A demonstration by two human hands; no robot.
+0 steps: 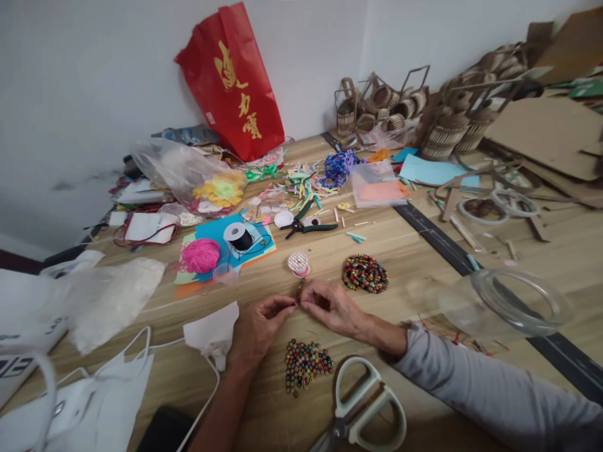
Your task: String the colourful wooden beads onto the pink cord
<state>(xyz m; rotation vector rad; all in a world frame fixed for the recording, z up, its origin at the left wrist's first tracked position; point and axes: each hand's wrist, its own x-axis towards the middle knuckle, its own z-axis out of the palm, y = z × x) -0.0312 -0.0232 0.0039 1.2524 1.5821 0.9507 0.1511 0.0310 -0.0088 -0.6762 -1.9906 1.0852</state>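
- Head view: the left hand (pixel 264 321) has thumb and fingertips pinched together on the near end of the strand (pixel 300 287); whether bead or cord lies between them is too small to tell.
- The right hand (pixel 330 306) is likewise clamped on the strand, its fingertips just beside the left ones.
- The strand sits between the hands and the spool (pixel 298 262), short and dark with beads.
- Loose beads (pixel 308 365) lie on the worktop (pixel 268 417) just this side of the hands, the scissors (pixel 355 420) near them; a bead coil (pixel 365 274) lies beyond the right wrist.
- Handling well, I judge: a firm pinch on the cord end, each hole squared to it, light tension toward the spool, and wrists high enough to clear the loose beads.
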